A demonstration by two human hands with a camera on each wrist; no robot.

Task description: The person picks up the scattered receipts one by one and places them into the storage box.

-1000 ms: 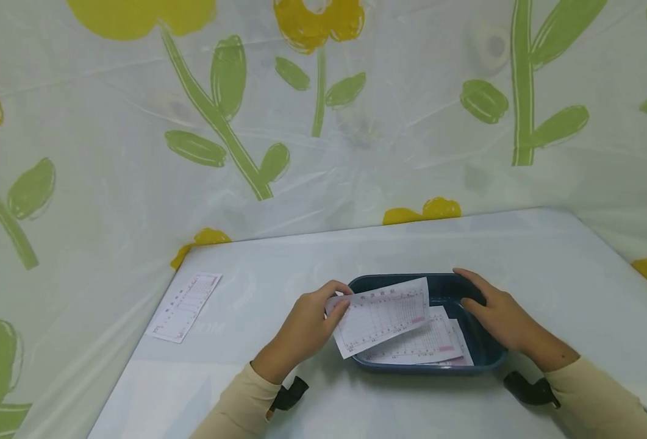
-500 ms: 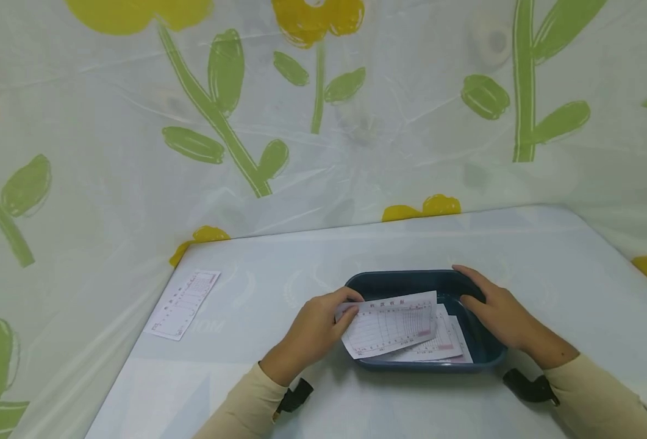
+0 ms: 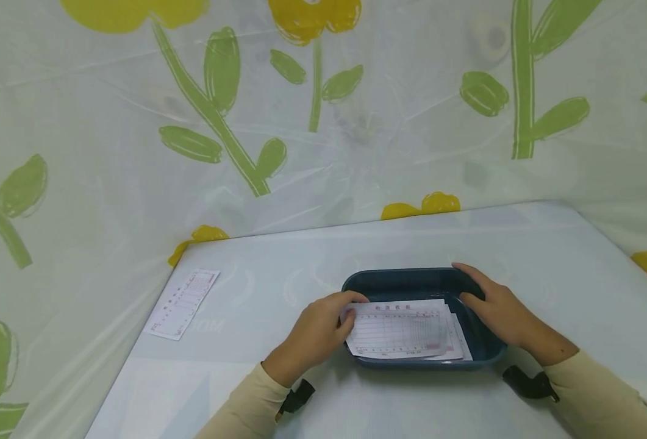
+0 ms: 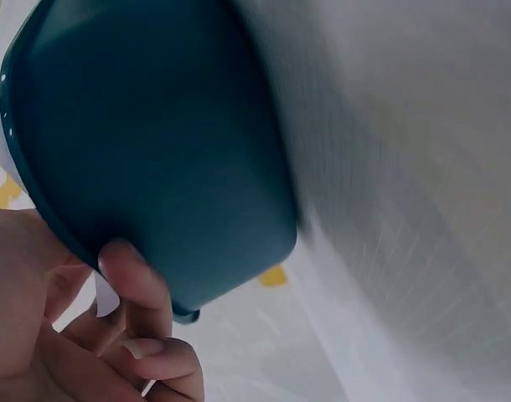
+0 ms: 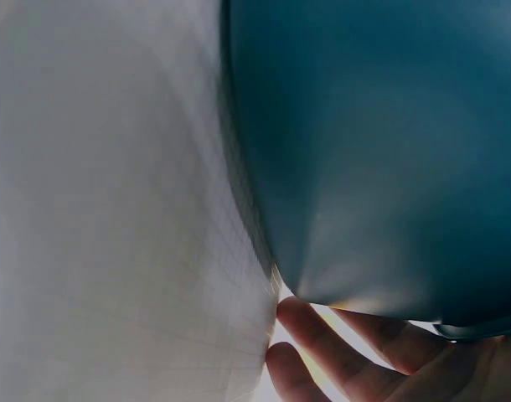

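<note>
Head view, with both wrist views. We see the left hand (image 3: pixel 314 332) pinching the left end of a printed slip (image 3: pixel 397 326) between thumb and fingers, the slip lying almost flat on a small stack of like slips (image 3: pixel 457 344) inside a dark blue tray (image 3: pixel 405 279). The right hand (image 3: pixel 499 311) rests on the tray's right rim, fingers gently curved over the edge and thumb inside the wall, steadying it. The tray sits near the front middle of the worktop (image 3: pixel 548 274); one more slip (image 3: pixel 182 303) lies well apart at the left edge.

Risks, as we judge them: the thin paper may crease or ride up over the near rim if the pinch lets go askew, and the stack beneath, already fanned, may shift further. The tray may slide on the smooth worktop if the right hand eases.

Materials: the tray is smooth moulded plastic, rectangular with rounded corners and a shallow wall; the slips are thin, limp paper ruled in pink; the worktop is pale and faintly gridded; a glossy flowered sheet (image 3: pixel 219 122) hangs behind.
</note>
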